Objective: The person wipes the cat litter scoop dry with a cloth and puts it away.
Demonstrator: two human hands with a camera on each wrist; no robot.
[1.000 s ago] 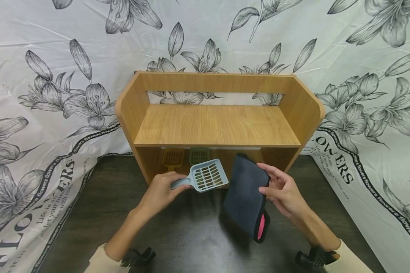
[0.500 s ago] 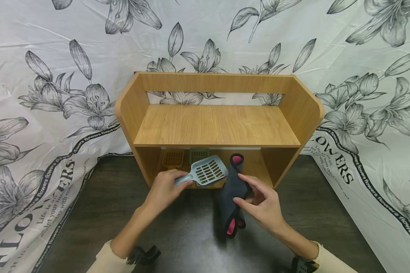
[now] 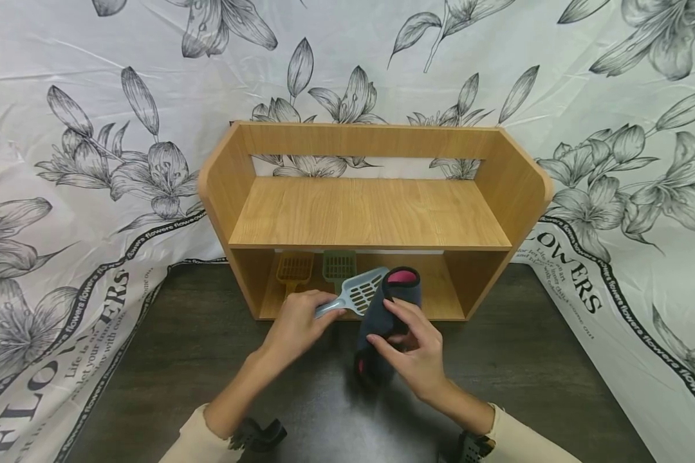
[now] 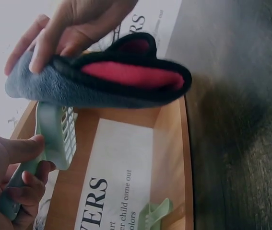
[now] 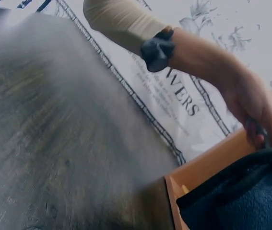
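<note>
In the head view my left hand (image 3: 295,326) grips the handle of a pale blue slotted litter scoop (image 3: 359,290), its head pointing right. My right hand (image 3: 415,352) pinches a folded dark grey cloth (image 3: 376,321) with black edging and a pink inner side. The cloth covers the right end of the scoop's head. From the left wrist, the cloth (image 4: 116,91) lies across the end of the scoop (image 4: 54,134); whether they press together I cannot tell. In the right wrist view, dark cloth (image 5: 246,196) fills the lower right corner, with my left hand (image 5: 255,100) beyond it.
A two-level wooden shelf (image 3: 370,212) stands on the dark table (image 3: 168,373), just behind my hands. On its lower level lie a yellow scoop (image 3: 294,267) and a green scoop (image 3: 340,265). Flower-printed white sheeting (image 3: 150,173) hangs behind and at the sides.
My right hand has moved left with the cloth, which has turned and folded over and now overlaps the scoop's head. The left hand has shifted slightly right with the scoop.
</note>
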